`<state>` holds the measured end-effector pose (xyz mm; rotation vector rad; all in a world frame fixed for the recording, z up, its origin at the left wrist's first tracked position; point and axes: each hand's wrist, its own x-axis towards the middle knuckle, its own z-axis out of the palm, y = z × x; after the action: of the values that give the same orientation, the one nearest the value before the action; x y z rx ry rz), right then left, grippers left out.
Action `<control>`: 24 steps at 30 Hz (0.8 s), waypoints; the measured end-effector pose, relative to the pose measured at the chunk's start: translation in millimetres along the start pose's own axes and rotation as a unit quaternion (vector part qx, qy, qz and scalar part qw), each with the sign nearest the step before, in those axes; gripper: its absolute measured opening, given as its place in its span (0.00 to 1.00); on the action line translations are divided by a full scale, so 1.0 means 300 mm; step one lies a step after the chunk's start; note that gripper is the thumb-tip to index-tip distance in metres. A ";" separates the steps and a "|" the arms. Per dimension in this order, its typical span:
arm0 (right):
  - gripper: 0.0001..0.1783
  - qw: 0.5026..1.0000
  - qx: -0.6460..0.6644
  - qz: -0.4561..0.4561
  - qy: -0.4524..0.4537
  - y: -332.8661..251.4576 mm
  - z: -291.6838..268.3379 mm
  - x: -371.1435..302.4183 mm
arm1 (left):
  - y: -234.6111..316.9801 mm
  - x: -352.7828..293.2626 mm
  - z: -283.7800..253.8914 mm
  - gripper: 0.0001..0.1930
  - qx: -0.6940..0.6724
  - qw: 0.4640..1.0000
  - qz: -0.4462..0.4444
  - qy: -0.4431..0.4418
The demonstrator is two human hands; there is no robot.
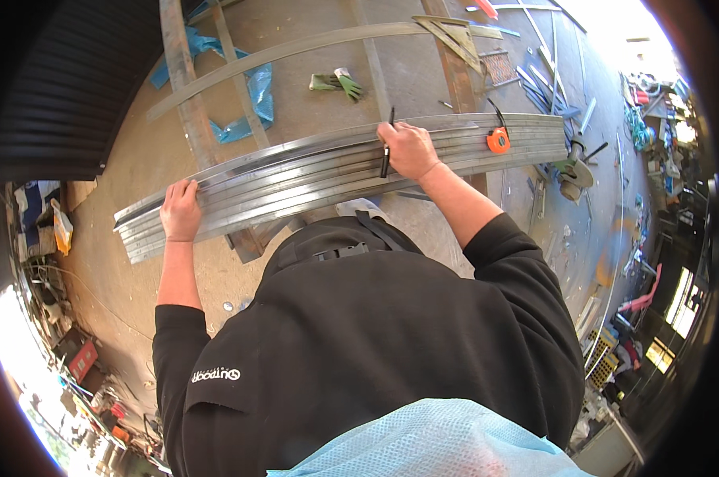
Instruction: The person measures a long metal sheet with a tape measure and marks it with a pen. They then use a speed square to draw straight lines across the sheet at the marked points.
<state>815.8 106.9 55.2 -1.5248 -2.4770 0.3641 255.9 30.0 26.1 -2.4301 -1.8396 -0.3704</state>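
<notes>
A row of long, shiny metal bars [296, 184] lies side by side in front of me, across rusty steel beams. Near the row's left end, my left hand [181, 211] has its fingers curled over the far bar. My right hand [411, 149] is above the middle of the row, closed on a black pen [386, 159] that stands nearly upright. An orange tape measure [498, 141] rests on the bars to the right of that hand. Just past the row's right end is an angle grinder [572, 171].
Beyond the bars are green-grey work gloves [340, 83], crumpled blue plastic film [258, 91] and a triangular set square [452, 41] on a long flat bar [296, 54]. Rusty beams [186, 95] run away from me. Metal offcuts [544, 87] litter the floor at the far right.
</notes>
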 end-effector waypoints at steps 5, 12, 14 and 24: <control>0.12 0.999 0.037 -0.014 0.020 0.027 0.028 0.006 | 0.012 0.012 -0.001 0.09 0.017 1.000 -0.002 -0.008; 0.13 0.998 0.060 -0.011 0.029 0.023 0.013 0.004 | 0.018 0.016 -0.012 0.08 0.030 0.999 -0.004 -0.020; 0.12 0.998 0.058 -0.011 0.027 0.015 -0.001 0.001 | 0.026 0.017 -0.022 0.07 0.031 0.999 -0.008 -0.018; 0.10 0.986 0.132 0.070 -0.070 -0.005 -0.135 -0.015 | 0.008 0.004 -0.170 0.09 -0.057 0.988 -0.034 -0.141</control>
<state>829.0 106.2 93.8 -1.6120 -2.3109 0.8137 251.0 20.2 76.1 -2.6181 -2.0683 -0.1431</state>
